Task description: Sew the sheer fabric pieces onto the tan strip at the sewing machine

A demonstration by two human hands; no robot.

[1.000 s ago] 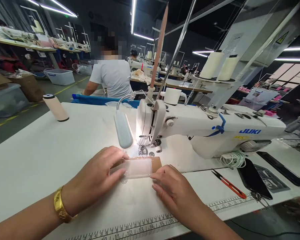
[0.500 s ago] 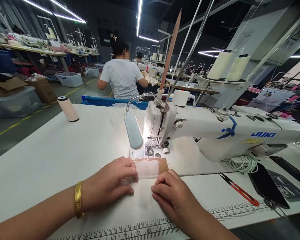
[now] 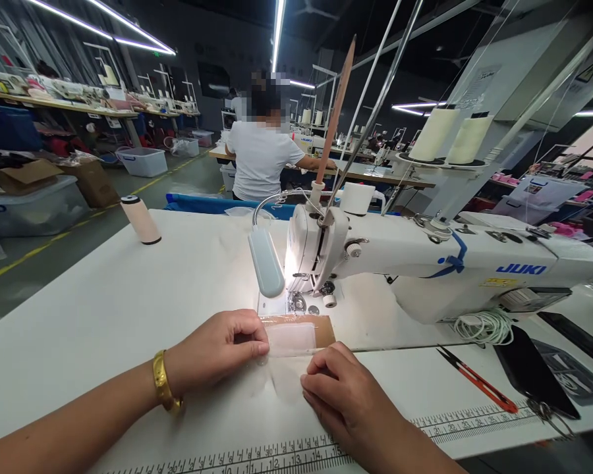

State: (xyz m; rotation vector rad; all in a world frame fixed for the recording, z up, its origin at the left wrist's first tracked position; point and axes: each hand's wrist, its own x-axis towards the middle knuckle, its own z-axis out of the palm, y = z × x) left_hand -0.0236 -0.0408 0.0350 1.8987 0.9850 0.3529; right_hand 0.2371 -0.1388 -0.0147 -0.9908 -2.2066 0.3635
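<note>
A small piece of thin, see-through whitish fabric lies in front of the sewing machine, partly over a brown card that carries a pale rectangle. My left hand, with a gold bangle at the wrist, pinches the fabric's left side between thumb and fingers. At its lower right, my right hand is closed, fingertips together on the fabric's edge. Just beyond the card are the presser foot and needle plate, lit by a lamp.
Red-handled thread snips, a black phone and a coil of pale cord lie to the right. A peach thread cone stands at the left rear. A ruler strip runs along the front edge. A person sits ahead.
My left thumb has risen to meet the fingers, closing into a pinch on the fabric. My right hand has barely moved. The person ahead has shifted and stretched an arm to the right.
</note>
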